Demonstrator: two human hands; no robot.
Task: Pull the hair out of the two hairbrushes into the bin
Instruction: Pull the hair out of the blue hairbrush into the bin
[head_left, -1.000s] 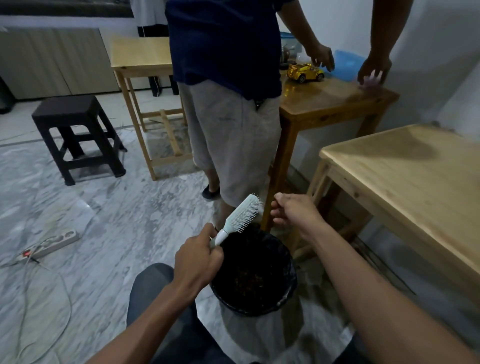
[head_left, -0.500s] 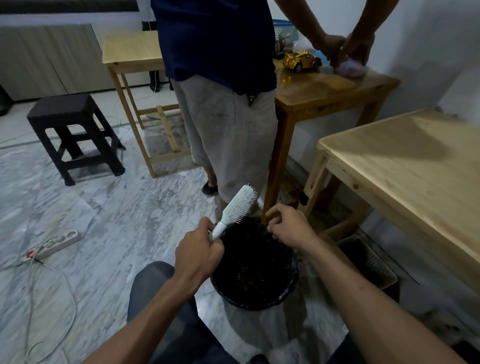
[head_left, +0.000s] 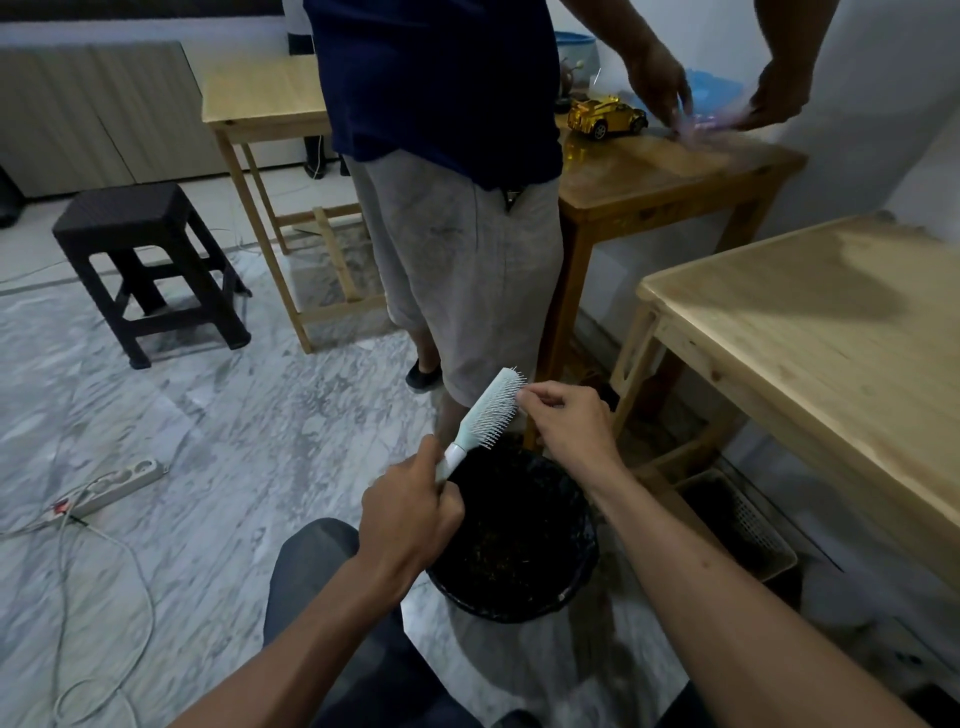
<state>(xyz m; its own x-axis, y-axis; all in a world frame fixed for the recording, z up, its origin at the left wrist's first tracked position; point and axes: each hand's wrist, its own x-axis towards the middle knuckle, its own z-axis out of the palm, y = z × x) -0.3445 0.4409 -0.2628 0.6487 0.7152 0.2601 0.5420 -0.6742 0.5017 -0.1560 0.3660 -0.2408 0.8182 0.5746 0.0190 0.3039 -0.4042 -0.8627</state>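
Note:
A pale green hairbrush (head_left: 488, 415) with white bristles is held by its handle in my left hand (head_left: 410, 514), tilted up to the right above the far rim of a black bin (head_left: 576, 582) lined with a dark bag. My right hand (head_left: 566, 423) is at the bristles near the brush tip, with thumb and forefinger pinched together there. Any hair between the fingers is too fine to see. Only one hairbrush is in view.
A person (head_left: 447, 182) in a dark shirt and grey shorts stands just beyond the bin. Wooden tables (head_left: 810, 332) are at right and behind. A black stool (head_left: 140, 260) is at left, a power strip (head_left: 114, 480) with cables lies on the floor, and a mesh basket (head_left: 753, 525) sits under the right table.
My right hand has come back from above the bin's rim up to the bristles near the brush tip. The brush stays over the bin in my left hand. The standing person's hands moved apart.

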